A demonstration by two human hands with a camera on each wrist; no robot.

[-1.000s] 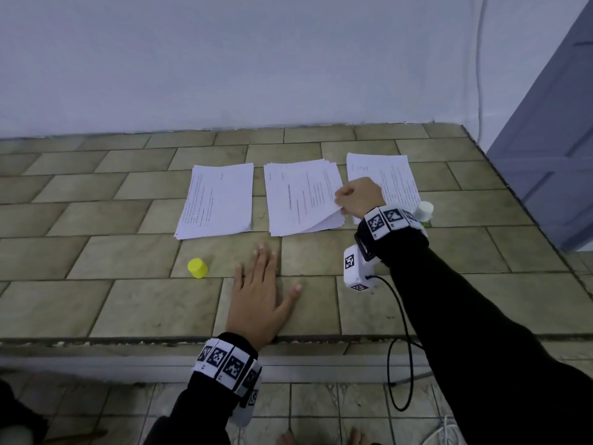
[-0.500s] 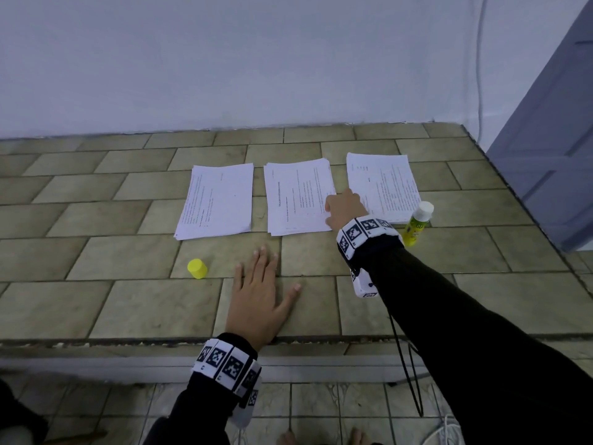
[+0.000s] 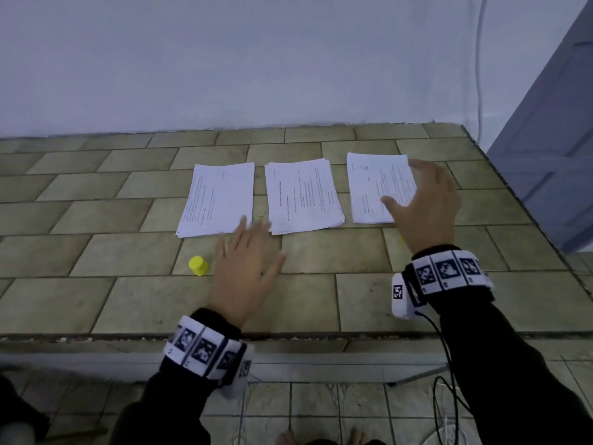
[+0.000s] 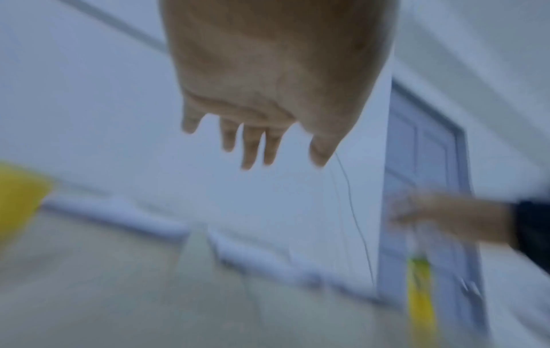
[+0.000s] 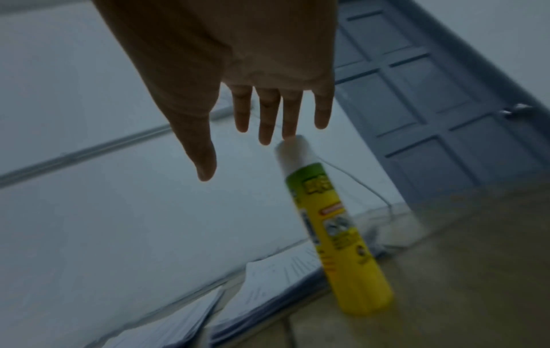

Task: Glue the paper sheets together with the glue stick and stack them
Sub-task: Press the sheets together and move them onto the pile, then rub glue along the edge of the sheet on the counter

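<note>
**Both hands free above three paper stacks, glue stick waiting uncapped**

Hovering with spread fingers, the right hand [image 3: 423,203] hangs over the near right part of the right stack [image 3: 375,187], grasping nothing; the right wrist view shows its fingers straight and apart, with no sheet between them. The left hand [image 3: 247,268] is likewise flat and released, fingers extended toward the gap between the left stack [image 3: 218,200] and the middle stack [image 3: 303,195], its fingertips at about the near edge of the papers; whether they touch a sheet cannot be told.

The three stacks lie side by side on the tiled ledge [image 3: 96,303], apart from one another, probably so that one holds fresh sheets, one takes the glued work and one is being drawn from. The middle stack is slightly fanned at its edges, which suggests sheets laid on it by hand.

The glue stick [image 5: 336,235] stands upright just beside the near right corner of the right stack, under the right hand, its white tip bare. In the head view the hand hides it almost wholly. Its yellow cap [image 3: 198,265] sits on the tile left of the left hand, well apart from the stick, likely left off because more gluing is to come
</note>
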